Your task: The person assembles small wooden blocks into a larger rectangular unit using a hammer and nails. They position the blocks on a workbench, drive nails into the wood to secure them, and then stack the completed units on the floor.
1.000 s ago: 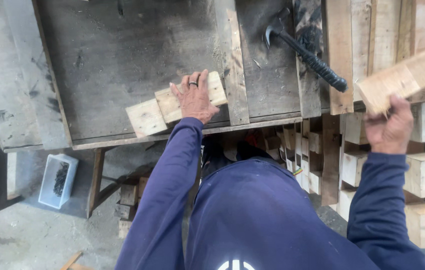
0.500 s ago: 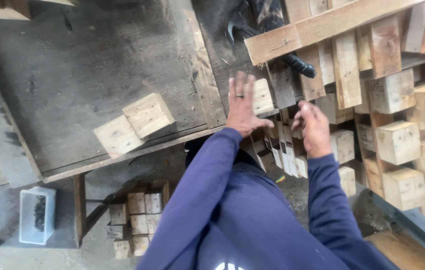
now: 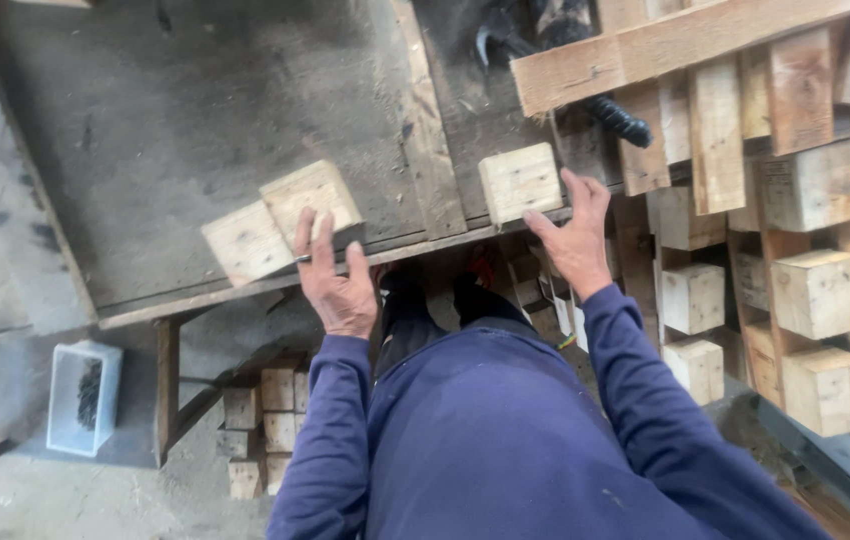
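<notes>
My left hand (image 3: 335, 275) lies flat at the near edge of the dark worktable (image 3: 165, 130), its fingertips on a pale wooden block (image 3: 310, 200). A second block (image 3: 245, 242) lies against that one on its left. My right hand (image 3: 577, 238) is spread open just right of a third block (image 3: 520, 182) on the table edge, fingertips close to it. A long pale plank (image 3: 665, 45) lies across the top right. Under it a black-handled hammer (image 3: 555, 70) is partly hidden.
Stacks of wooden cubes (image 3: 815, 290) and upright slats (image 3: 715, 120) fill the right side. More small blocks (image 3: 265, 420) sit on the floor under the table. A white tub (image 3: 83, 395) with dark contents stands on the floor at left.
My right hand let go of the plank, which now rests across the stack. My left hand moved from the single block back to the pair of blocks; my right hand came up beside the single block.
</notes>
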